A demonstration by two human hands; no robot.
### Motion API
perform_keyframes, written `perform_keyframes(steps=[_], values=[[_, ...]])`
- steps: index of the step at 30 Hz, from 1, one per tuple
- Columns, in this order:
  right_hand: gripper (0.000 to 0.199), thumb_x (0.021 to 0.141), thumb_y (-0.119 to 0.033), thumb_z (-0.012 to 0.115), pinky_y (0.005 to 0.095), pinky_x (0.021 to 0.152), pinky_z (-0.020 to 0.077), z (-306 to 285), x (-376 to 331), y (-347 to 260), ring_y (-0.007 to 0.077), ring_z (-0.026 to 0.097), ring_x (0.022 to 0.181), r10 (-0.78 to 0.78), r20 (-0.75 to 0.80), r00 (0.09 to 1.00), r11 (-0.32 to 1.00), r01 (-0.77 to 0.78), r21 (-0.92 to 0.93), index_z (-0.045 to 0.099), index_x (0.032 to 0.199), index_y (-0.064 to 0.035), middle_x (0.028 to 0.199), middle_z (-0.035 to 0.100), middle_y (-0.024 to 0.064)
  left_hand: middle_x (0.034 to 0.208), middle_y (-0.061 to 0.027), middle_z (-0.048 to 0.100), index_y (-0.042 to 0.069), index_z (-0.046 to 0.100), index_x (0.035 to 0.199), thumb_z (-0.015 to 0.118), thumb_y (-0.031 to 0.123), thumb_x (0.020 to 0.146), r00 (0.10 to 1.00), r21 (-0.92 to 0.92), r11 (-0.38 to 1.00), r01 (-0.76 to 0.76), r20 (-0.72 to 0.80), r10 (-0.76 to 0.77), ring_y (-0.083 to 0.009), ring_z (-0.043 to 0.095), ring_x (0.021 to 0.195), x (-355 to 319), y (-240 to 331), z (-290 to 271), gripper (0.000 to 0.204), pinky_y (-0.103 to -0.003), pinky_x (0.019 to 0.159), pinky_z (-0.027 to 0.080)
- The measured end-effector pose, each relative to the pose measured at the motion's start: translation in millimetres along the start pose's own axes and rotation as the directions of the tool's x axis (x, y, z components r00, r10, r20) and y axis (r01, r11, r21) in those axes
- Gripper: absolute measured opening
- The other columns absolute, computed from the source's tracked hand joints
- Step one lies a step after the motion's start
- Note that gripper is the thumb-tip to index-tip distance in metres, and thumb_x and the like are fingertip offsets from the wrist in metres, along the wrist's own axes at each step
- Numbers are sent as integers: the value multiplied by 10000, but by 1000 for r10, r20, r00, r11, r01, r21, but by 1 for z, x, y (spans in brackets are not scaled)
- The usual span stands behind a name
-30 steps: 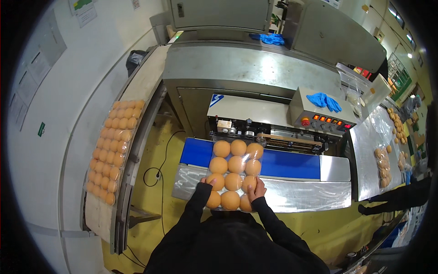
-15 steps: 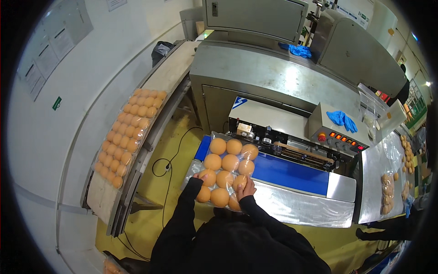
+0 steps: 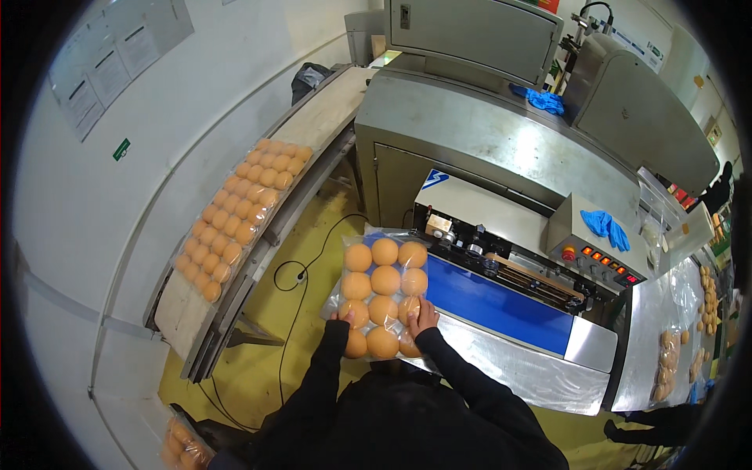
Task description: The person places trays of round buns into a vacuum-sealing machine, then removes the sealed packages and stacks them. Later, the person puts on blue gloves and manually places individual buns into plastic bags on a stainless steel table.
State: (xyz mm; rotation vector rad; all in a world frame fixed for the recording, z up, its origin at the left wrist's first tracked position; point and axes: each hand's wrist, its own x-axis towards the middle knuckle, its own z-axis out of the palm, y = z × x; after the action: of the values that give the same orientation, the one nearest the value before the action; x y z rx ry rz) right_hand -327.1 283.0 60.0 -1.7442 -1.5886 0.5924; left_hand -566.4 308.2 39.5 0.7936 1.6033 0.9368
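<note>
A workroom with a white wall (image 3: 188, 102) on the left and a yellow floor (image 3: 329, 282) below, seen from above by the person working. In the middle, a transparent pack of round tan buns (image 3: 384, 280), four rows of three, lies between the person's two bare hands, directly in front of the black-clad body. The left hand (image 3: 343, 317) grasps the pack's left edge and the right hand (image 3: 424, 316) grips its right edge, both at about the third row from the far end, so most of the pack stretches away beyond the fingers and the last row sits nearest the body. The pack is over the left end of a blue belt (image 3: 501, 298) edged with shiny metal; whether it touches the belt is unclear. Behind the belt stands a grey sealing machine (image 3: 486, 207) with a control box (image 3: 576, 227), on which blue gloves (image 3: 605, 227) lie. To the left, well apart from the hands, three similar packs (image 3: 243, 211) line a pale conveyor (image 3: 188, 309). To the right, a metal table (image 3: 642, 329) carries more buns (image 3: 667, 364).
</note>
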Motion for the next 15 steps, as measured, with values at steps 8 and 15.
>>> perform_keyframes(steps=[8,15], values=[[475,769,-237,405,450,858,315,-52,14,-8,402,401,989,6,233,972,988,30,-150,335,1198,-45,1183,359,230,873,-104,563,18,487,990,601,326,742,994,-324,941,-100,14,110,-208,541,766,-67,-62,53,412,-309,680,440],[458,752,-263,458,436,829,347,-104,19,-6,366,441,968,-9,-17,1000,882,0,-471,402,1144,-34,1144,409,212,873,-110,565,30,488,993,582,342,748,977,-55,990,-133,159,140,-226,545,762,-83,-28,102,408,-313,676,441]])
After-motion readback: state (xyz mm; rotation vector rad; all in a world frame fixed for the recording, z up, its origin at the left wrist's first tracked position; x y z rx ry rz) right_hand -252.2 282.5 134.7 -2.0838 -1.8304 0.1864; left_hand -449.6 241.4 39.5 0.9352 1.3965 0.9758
